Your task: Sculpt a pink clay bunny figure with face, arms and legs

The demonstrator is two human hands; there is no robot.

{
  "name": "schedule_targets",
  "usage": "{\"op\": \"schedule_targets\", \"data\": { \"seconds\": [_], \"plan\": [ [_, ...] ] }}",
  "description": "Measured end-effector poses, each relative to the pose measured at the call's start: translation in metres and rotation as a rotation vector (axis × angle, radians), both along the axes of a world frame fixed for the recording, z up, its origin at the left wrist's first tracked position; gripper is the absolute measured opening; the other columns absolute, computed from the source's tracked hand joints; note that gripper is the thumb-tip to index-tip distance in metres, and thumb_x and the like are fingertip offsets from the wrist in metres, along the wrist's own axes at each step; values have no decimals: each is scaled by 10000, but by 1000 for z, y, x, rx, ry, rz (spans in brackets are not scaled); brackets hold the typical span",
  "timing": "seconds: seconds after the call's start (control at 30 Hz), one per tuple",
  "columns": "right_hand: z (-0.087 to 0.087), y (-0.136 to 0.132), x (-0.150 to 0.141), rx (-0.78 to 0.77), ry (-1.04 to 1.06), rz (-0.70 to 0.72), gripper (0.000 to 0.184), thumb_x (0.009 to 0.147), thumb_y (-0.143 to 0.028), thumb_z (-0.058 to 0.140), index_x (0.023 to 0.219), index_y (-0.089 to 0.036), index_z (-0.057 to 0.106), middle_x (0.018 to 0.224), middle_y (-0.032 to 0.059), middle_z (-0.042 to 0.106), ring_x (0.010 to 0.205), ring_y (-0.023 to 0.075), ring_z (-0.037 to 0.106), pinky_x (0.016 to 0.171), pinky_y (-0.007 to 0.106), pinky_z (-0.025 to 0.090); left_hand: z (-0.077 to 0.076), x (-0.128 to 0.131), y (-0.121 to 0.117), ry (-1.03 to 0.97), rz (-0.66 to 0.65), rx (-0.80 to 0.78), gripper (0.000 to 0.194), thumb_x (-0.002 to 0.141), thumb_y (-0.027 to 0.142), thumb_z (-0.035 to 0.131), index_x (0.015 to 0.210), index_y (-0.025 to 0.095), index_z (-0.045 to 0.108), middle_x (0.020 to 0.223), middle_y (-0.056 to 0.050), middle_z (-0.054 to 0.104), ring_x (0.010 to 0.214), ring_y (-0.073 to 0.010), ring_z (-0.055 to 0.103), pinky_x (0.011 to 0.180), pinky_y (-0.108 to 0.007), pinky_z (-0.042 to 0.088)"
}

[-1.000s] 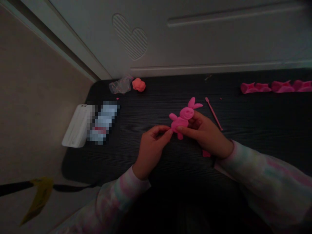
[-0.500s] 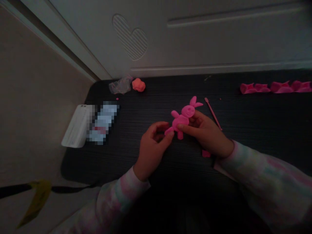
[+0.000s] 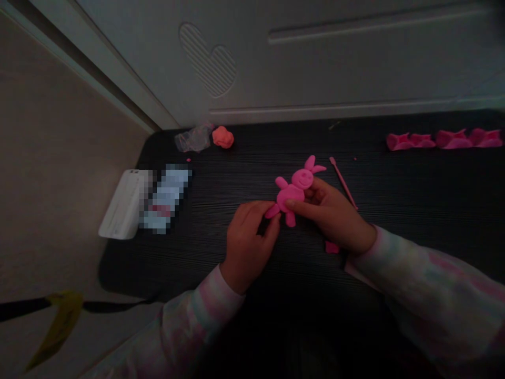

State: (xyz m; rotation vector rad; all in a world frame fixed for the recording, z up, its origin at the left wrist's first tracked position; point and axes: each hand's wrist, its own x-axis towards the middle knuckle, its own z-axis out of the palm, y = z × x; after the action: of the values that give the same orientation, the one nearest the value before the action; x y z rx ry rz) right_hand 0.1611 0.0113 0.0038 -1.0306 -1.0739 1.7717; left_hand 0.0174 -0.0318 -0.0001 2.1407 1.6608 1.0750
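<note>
A pink clay figure (image 3: 290, 196) with two long ears, a snout, a smiling mouth and stubby limbs is held above the dark table. My right hand (image 3: 335, 213) grips it from the right, thumb across the front of the round belly and fingers behind. My left hand (image 3: 249, 239) pinches the figure's lower left leg between thumb and fingertips. Just beyond my right hand lies a thin pink modelling tool (image 3: 343, 181). Below that hand, a small flat pink piece (image 3: 332, 247) shows partly.
An orange clay lump (image 3: 223, 137) sits beside a crumpled clear wrapper (image 3: 194, 139) at the back left. A white box (image 3: 123, 205) and a blurred-out phone-shaped object (image 3: 168, 197) lie at left. Pink scalloped pieces (image 3: 445, 139) line the back right. A pale panel (image 3: 347, 68) rises behind the table.
My left hand has turned and closed its fingertips around the figure's lower left leg. The right hand keeps its hold, and the view has shifted slightly.
</note>
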Motion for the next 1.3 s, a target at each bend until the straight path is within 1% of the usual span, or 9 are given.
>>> {"op": "schedule_targets", "data": {
  "seconds": [0.17,0.33,0.47,0.53,0.6,0.87,0.97,1.1,1.3],
  "plan": [
    [0,1,0,18,-16,2,225,653,-96,627,826,-217,553,1016,-20,644,900,134,611,800,267,496,0,1,1,-27,-10,27,129,723,138,577,851,145,566,798,-17,616,725,-109,545,667,-239,456],
    [0,0,0,29,-19,14,229,660,-110,627,844,-223,551,1014,-23,644,873,136,619,790,280,499,0,1,1,-14,-15,-10,108,730,138,568,836,156,560,788,-11,609,729,-111,541,673,-244,456],
    [-2,0,1,27,7,8,225,677,-130,618,868,-228,551,1055,-28,626,929,135,598,815,276,487,-1,0,1,17,4,-39,207,722,187,589,919,149,538,835,-31,604,766,-131,546,667,-261,462],
    [-4,0,2,37,5,0,214,691,-153,614,882,-227,552,1057,-25,625,957,134,583,842,280,473,-2,-2,1,32,13,-25,228,721,202,596,933,146,536,850,-37,606,780,-136,546,673,-265,464],
    [-5,1,2,47,0,-3,208,698,-168,613,889,-225,553,1063,-23,622,969,132,576,854,280,466,-2,-3,1,47,6,3,186,727,194,590,903,150,548,836,-29,611,783,-132,546,695,-266,461],
    [-3,0,1,34,16,-13,232,681,-125,618,882,-218,547,1096,-21,607,937,116,588,817,249,484,-3,-4,1,27,-20,74,130,730,164,589,859,155,573,800,-15,621,766,-118,552,711,-256,456],
    [-5,0,2,39,19,-16,237,684,-142,623,896,-220,550,1065,-26,622,920,109,593,811,241,484,-3,-4,1,18,-11,40,146,727,185,595,869,155,574,805,-19,626,763,-124,556,695,-260,458],
    [-9,1,4,35,-16,-35,241,690,-187,629,915,-220,548,959,-27,653,853,108,606,802,260,486,-1,-3,1,5,23,-34,247,720,247,606,944,154,557,850,-32,631,774,-138,562,660,-267,465],
    [-8,2,4,28,10,-37,257,674,-185,637,908,-224,540,980,-23,642,857,113,598,803,271,478,-1,-4,1,-60,18,-20,139,730,208,597,861,161,591,792,-6,646,727,-108,567,666,-242,460]
  ]
}}
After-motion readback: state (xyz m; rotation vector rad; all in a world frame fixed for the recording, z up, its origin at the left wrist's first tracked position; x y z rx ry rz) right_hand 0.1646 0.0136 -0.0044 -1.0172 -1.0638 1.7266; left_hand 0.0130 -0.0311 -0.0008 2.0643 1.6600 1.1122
